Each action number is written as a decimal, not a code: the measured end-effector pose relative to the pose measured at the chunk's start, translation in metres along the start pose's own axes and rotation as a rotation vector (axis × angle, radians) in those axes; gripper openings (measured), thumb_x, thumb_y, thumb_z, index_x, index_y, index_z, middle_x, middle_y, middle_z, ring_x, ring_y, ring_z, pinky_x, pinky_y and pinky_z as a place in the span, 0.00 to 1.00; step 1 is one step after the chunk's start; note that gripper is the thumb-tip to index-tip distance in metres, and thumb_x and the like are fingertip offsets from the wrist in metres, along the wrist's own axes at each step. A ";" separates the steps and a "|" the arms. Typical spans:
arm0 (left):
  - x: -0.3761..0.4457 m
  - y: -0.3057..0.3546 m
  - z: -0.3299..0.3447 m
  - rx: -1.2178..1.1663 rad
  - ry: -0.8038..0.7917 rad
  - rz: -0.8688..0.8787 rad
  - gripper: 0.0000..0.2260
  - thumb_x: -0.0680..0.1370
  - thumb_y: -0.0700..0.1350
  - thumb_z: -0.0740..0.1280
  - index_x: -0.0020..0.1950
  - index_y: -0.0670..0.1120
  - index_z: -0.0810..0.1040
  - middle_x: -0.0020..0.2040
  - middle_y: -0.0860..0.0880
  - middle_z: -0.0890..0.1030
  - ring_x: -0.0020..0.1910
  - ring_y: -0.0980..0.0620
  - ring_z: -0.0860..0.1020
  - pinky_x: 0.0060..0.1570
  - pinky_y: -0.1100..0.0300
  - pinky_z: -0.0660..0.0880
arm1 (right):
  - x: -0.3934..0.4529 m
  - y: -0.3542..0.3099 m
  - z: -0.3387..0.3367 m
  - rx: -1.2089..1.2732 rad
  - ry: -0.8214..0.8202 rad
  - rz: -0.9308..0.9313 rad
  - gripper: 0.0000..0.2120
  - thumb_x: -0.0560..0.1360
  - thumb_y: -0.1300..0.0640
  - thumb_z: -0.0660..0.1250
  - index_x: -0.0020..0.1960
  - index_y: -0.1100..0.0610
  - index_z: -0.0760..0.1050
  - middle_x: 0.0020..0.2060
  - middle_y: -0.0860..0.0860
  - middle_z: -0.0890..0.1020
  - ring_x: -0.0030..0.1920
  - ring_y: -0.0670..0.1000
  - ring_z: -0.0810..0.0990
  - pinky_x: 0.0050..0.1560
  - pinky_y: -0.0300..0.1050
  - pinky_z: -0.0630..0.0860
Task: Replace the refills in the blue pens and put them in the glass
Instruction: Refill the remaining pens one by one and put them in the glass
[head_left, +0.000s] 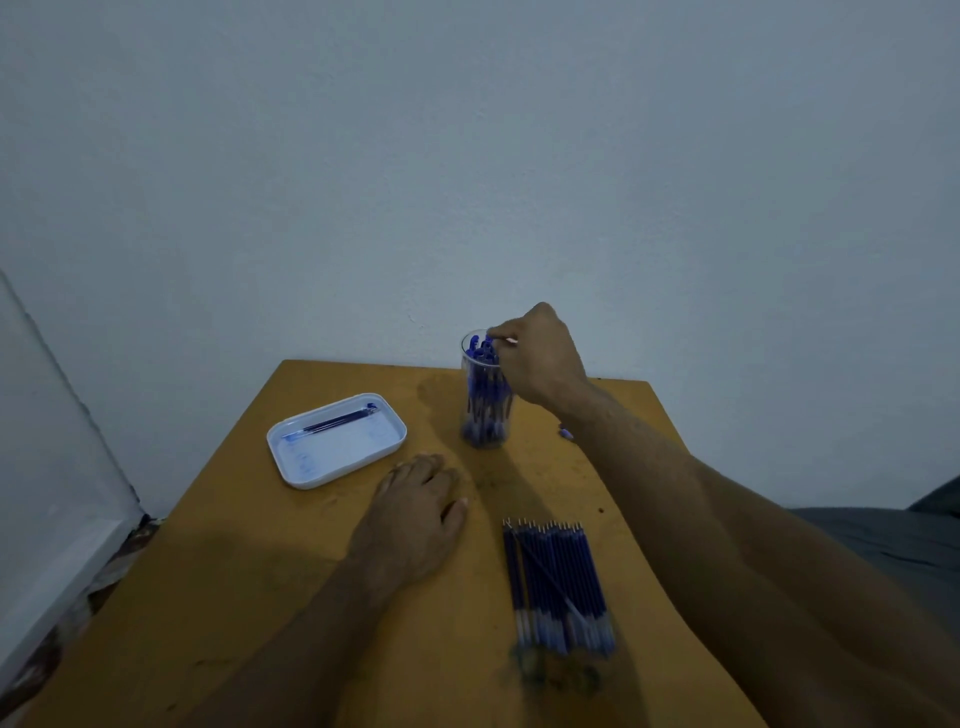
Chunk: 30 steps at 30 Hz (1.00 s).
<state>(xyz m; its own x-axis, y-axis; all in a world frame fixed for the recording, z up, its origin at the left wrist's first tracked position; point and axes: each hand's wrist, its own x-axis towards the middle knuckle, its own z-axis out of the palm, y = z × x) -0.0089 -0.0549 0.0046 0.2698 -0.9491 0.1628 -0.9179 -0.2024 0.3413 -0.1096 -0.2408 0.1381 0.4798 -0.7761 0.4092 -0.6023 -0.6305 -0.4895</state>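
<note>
A clear glass (485, 410) full of blue pens stands upright at the back of the wooden table (291, 597). My right hand (540, 358) is at the glass's rim, its fingertips curled around the top of a blue pen (488, 349) in the glass. My left hand (421, 509) rests flat on the table, fingers relaxed and holding nothing. A row of several blue refills (556, 587) lies side by side at the front right. On the white tray (311, 475) at the left lies one blue pen (332, 423) along its far edge.
A small blue piece (566, 432), perhaps a pen cap, lies on the table just right of the glass beneath my right forearm. A pale wall stands right behind the table. The floor shows at the lower left.
</note>
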 end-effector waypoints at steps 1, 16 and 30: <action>0.000 0.000 0.000 -0.001 -0.002 -0.003 0.23 0.84 0.59 0.55 0.77 0.53 0.67 0.79 0.51 0.63 0.78 0.51 0.58 0.78 0.52 0.55 | -0.001 0.006 -0.005 0.034 0.041 0.022 0.12 0.81 0.55 0.67 0.61 0.57 0.83 0.61 0.53 0.82 0.57 0.49 0.82 0.40 0.24 0.72; 0.001 0.001 -0.002 0.004 -0.022 -0.009 0.23 0.84 0.60 0.54 0.78 0.55 0.66 0.79 0.52 0.63 0.79 0.52 0.58 0.79 0.50 0.56 | -0.078 0.118 0.011 -0.350 -0.191 0.310 0.11 0.80 0.64 0.65 0.61 0.58 0.78 0.54 0.55 0.78 0.47 0.52 0.76 0.48 0.46 0.76; 0.002 0.000 -0.001 0.009 -0.024 -0.006 0.23 0.83 0.60 0.54 0.77 0.55 0.66 0.80 0.52 0.63 0.79 0.52 0.58 0.78 0.49 0.57 | -0.082 0.129 0.016 -0.304 -0.172 0.271 0.09 0.81 0.58 0.66 0.60 0.58 0.76 0.58 0.55 0.75 0.52 0.53 0.77 0.53 0.49 0.77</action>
<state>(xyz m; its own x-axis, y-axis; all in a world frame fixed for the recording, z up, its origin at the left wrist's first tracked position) -0.0083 -0.0570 0.0057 0.2687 -0.9532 0.1386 -0.9189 -0.2106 0.3336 -0.2163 -0.2588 0.0288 0.3626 -0.9196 0.1509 -0.8689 -0.3922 -0.3020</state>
